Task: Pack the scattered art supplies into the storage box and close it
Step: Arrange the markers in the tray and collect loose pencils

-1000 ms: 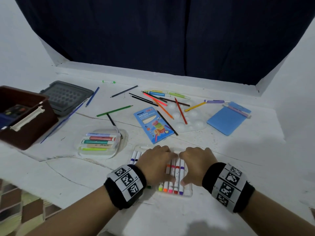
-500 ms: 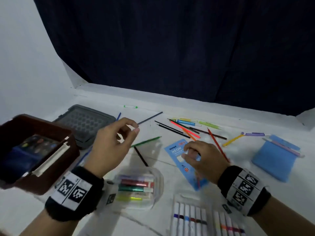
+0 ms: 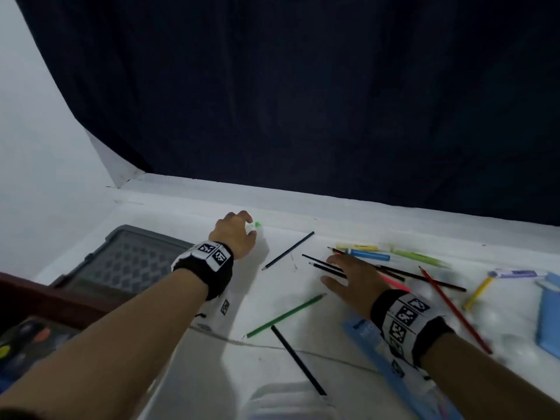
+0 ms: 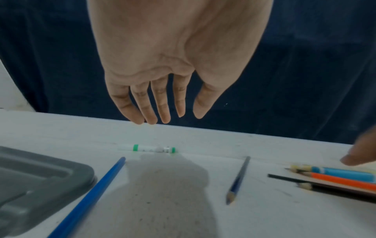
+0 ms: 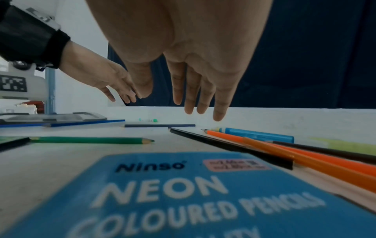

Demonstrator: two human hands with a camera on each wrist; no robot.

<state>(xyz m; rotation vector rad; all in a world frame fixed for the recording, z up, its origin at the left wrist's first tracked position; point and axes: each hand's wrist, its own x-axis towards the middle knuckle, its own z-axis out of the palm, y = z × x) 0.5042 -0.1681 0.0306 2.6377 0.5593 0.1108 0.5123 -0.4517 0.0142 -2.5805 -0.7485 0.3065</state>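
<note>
White table under dark curtain, brown storage box cut off at left edge, my left hand with fingers straight, empty, above green-capped marker, my right hand spread flat over pencils, contact unclear.

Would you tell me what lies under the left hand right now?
A small green-capped marker lies on the white table beneath the open left hand; the head view hides most of it.
</note>
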